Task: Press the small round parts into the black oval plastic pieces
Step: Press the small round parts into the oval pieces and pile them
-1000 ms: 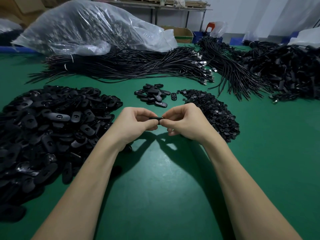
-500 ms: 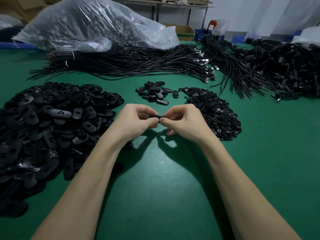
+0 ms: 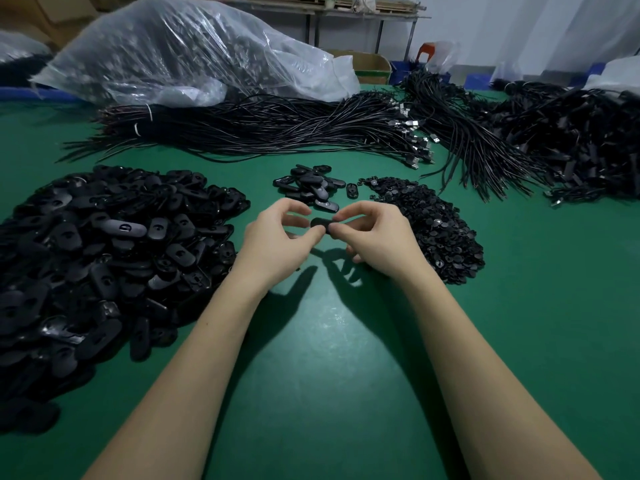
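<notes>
While we look down over the green felt-covered desk, a large heap of black oval plastic pieces fills our far left, many showing a small hole in the upper face. Behind it lies a crumpled clear plastic bag and a long bundle of thin black cables stretched across the back of the desk. Moving inward, our left hand hovers above the desk with thumb and fingers curled, pinching the left end of one black oval plastic piece. Just beyond it, a small cluster of black oval pieces rests on the desk. Our right hand meets the left one, its grip narrow, thumb and forefinger pinching the right end of the same held piece, so the piece sits between both hands, clear of the desk. Whether a round part is already seated in it we cannot tell, since the fingers cover it. Right of that hand lies a heap of small black round parts, touching the desk. Farther right, a tangled mass of black cables with attached housings spreads to the edge.
</notes>
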Tool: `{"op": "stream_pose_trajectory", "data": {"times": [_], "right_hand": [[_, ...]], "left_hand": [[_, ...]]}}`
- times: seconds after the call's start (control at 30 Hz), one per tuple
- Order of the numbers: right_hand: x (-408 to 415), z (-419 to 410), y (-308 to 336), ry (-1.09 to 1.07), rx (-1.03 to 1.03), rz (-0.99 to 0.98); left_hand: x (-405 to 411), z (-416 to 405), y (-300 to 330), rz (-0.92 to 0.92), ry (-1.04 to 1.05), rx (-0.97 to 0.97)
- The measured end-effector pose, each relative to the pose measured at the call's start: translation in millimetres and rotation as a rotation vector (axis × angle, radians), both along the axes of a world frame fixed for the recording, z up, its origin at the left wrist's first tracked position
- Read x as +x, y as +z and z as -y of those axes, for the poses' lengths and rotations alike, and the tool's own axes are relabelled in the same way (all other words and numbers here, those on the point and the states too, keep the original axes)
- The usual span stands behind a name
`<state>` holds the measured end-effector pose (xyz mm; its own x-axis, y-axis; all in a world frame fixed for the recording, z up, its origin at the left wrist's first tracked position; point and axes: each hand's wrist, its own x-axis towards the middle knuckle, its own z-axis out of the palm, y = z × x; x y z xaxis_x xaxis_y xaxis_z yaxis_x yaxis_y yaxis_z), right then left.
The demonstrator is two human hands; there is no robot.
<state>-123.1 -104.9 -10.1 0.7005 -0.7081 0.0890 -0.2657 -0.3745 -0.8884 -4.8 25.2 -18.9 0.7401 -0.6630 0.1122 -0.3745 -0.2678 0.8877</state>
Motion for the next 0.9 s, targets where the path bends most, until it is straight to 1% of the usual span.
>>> {"op": "stream_pose_trajectory", "data": {"times": [0.07,0.17,0.33,0.47,0.53,0.8,0.9], "right_hand": [[6.0,7.1,1.3,-0.078,-0.072,-0.003],[24.9,21.3,10.7,-0.151,-0.119,0.013],[73.2,43.1,30.4,-0.140,-0.177,-0.060],[95.2,49.9,24.5,-0.143,-0.212,-0.185],[97.1,50.3,19.5,-0.166,-0.235,-0.209],[88.2,43.4,11.4,-0.176,-0.253,-0.131],[92.1,36.5,20.3,-0.125,-0.262,-0.103]], "left_hand": [[1.5,-2.0,1.9,0.094,0.044,0.022],[1.9,-2.1,2.1,0.128,0.032,0.044],[-1.6,0.9,-0.9,0.165,-0.022,0.098],[-1.3,2.6,-3.4,0.171,-0.047,0.126],[-0.4,2.8,-4.0,0.170,-0.049,0.121],[-1.3,3.0,-4.2,0.168,-0.072,0.131],[-0.6,3.1,-4.7,0.170,-0.094,0.170]]}}
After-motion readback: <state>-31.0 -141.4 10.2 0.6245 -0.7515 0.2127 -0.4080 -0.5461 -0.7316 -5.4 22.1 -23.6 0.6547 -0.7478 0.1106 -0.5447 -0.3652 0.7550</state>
